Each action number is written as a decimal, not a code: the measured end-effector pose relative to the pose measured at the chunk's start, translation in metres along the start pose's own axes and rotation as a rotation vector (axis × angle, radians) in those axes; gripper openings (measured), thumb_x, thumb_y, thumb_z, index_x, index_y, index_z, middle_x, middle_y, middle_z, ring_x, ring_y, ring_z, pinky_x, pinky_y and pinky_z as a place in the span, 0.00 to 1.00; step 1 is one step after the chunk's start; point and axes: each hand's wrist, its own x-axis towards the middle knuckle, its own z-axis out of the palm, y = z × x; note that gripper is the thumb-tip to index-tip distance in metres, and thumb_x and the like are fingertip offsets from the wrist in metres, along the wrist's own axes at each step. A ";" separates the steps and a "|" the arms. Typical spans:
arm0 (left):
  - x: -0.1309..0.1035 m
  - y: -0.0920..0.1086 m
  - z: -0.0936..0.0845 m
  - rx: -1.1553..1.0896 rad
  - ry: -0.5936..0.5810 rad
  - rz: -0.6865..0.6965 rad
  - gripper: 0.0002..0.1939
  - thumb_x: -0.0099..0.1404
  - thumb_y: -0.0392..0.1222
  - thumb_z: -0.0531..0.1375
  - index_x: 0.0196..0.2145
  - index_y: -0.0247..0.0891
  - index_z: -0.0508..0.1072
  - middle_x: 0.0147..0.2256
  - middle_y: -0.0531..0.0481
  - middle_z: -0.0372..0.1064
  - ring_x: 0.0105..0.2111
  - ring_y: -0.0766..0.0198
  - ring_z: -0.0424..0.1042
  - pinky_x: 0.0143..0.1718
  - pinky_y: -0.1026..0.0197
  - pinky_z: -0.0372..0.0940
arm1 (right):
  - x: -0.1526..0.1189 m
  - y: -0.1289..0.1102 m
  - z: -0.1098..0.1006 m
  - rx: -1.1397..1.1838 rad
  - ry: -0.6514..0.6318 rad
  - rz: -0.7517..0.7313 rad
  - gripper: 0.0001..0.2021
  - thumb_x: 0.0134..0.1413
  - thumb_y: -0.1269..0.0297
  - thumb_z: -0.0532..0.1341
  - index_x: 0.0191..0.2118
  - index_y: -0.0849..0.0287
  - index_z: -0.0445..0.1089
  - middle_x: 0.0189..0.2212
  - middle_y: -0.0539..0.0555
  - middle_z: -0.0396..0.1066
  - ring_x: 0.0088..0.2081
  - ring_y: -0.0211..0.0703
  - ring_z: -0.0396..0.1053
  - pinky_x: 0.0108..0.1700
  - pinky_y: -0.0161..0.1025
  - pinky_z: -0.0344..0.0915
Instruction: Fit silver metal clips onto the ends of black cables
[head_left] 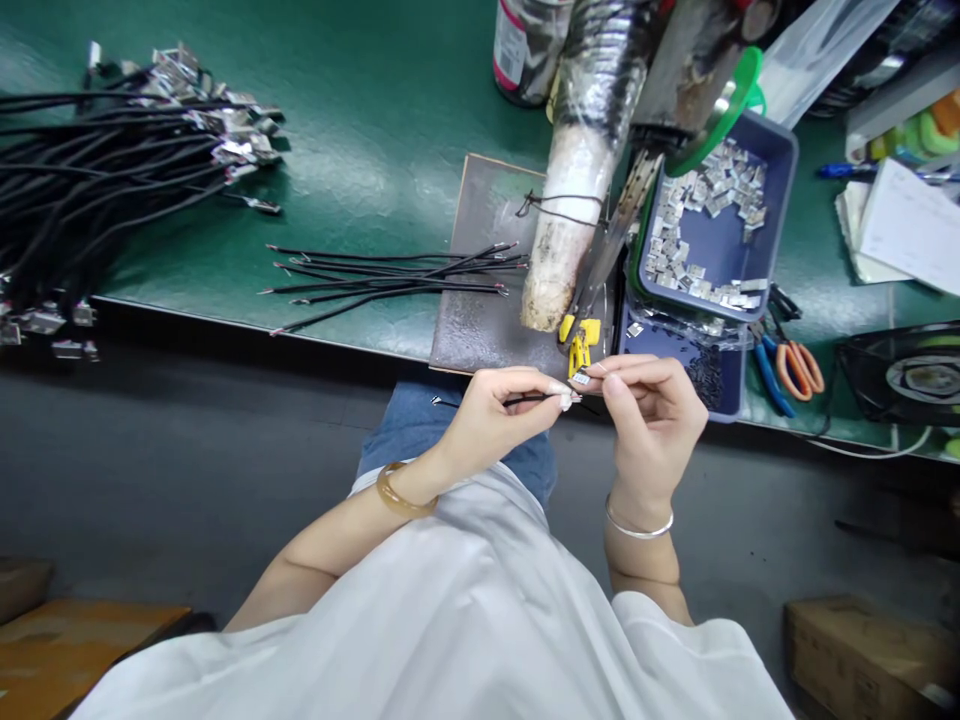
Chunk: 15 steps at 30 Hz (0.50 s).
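Note:
My left hand (499, 415) is closed in a pinch on a short black cable (525, 400), whose end shows at the fingertips. My right hand (652, 410) almost meets it, thumb and forefinger pinching a small silver connector (580, 379). Just behind the fingertips is a yellow clamp-like piece (579, 345) at the end of a metal arm. Several loose black cables (375, 290) lie across the green table (360, 120) and a dark board (480, 330). More silver connectors (675, 225) sit in a blue bin at the right.
A large bundle of black cables (112, 180) covers the left side. A white-wrapped duct (562, 220) hangs over the board. On the right are blue-handled pliers (771, 370), orange-handled pliers (799, 368), papers (911, 225) and a black fan (907, 375). A jar (529, 50) stands behind.

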 end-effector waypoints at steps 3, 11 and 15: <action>0.001 0.000 0.000 -0.018 0.055 0.003 0.06 0.58 0.39 0.68 0.29 0.32 0.82 0.30 0.45 0.79 0.31 0.65 0.76 0.31 0.68 0.70 | -0.002 0.000 0.001 -0.034 0.071 -0.076 0.03 0.61 0.71 0.64 0.37 0.56 0.70 0.36 0.50 0.77 0.35 0.37 0.78 0.37 0.37 0.78; 0.004 0.000 -0.005 -0.002 0.086 -0.015 0.07 0.59 0.41 0.68 0.29 0.32 0.80 0.25 0.50 0.74 0.25 0.70 0.69 0.28 0.69 0.65 | -0.008 0.005 0.007 -0.268 0.057 -0.361 0.07 0.58 0.74 0.64 0.37 0.54 0.71 0.34 0.50 0.79 0.36 0.42 0.79 0.36 0.40 0.77; 0.006 0.002 -0.006 -0.055 0.067 -0.038 0.08 0.57 0.42 0.69 0.28 0.33 0.80 0.27 0.48 0.76 0.27 0.68 0.70 0.30 0.67 0.67 | -0.007 0.005 0.006 -0.282 0.078 -0.346 0.06 0.59 0.74 0.63 0.38 0.55 0.70 0.35 0.51 0.79 0.38 0.42 0.79 0.38 0.41 0.77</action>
